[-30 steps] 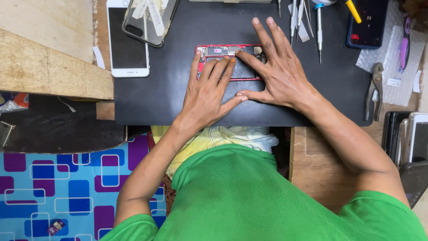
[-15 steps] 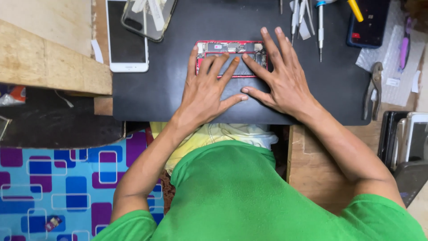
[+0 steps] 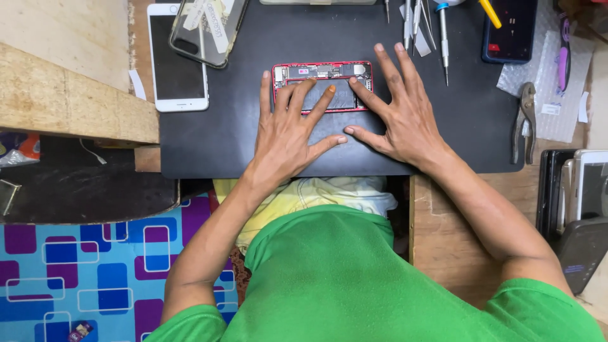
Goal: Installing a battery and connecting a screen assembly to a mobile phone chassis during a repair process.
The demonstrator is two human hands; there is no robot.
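An opened red phone (image 3: 322, 71) with its insides showing lies on a black work mat (image 3: 215, 139). My left hand (image 3: 288, 130) rests flat on the mat with its fingers spread, fingertips on the phone's lower left part. My right hand (image 3: 399, 114) lies flat to the right, index finger touching the phone's right end, thumb on the mat. Neither hand grips anything.
A white phone (image 3: 177, 69) and a clear phone case (image 3: 209, 28) lie at the mat's upper left. Screwdrivers and tweezers (image 3: 424, 25) sit at the top, a dark phone (image 3: 513, 31) to the right, pliers (image 3: 525, 117) at the mat's edge, more devices (image 3: 579, 190) far right.
The view has shifted slightly. Both hands stay flat on the mat over the red phone, with hardly any movement.
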